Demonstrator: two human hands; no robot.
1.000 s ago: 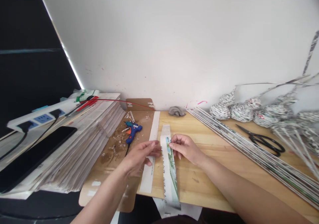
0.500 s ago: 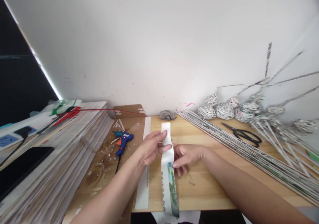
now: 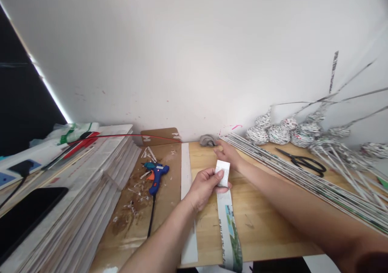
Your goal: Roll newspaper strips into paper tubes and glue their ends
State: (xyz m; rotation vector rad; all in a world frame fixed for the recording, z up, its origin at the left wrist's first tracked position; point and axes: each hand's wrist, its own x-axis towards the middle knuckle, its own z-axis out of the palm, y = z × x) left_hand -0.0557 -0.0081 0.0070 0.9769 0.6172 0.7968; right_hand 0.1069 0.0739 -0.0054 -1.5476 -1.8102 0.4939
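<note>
Craft wkshp, prob. — glue gun [image 3: 156,178], scissors [image 3: 295,159], woven-paper pcs [image 3: 279,134], paper stack [image 3: 100,184].

1 camera, worn on the person's head, gives 1 wide view from above the near side of the worktop [image 3: 257,232], looking forward and down. It faces a pale wall [image 3: 197,54], which fills most of the upper half; the near edge of the worktop runs close to the bottom. The left forearm [image 3: 169,236] enters from below and the right forearm [image 3: 287,204] from the lower right, both near the lens. A paper strip [image 3: 224,220] sits right of centre, low in view. The left border crops a paper stack [image 3: 100,192]; the right border crops woven paper shapes [image 3: 279,134].
</note>
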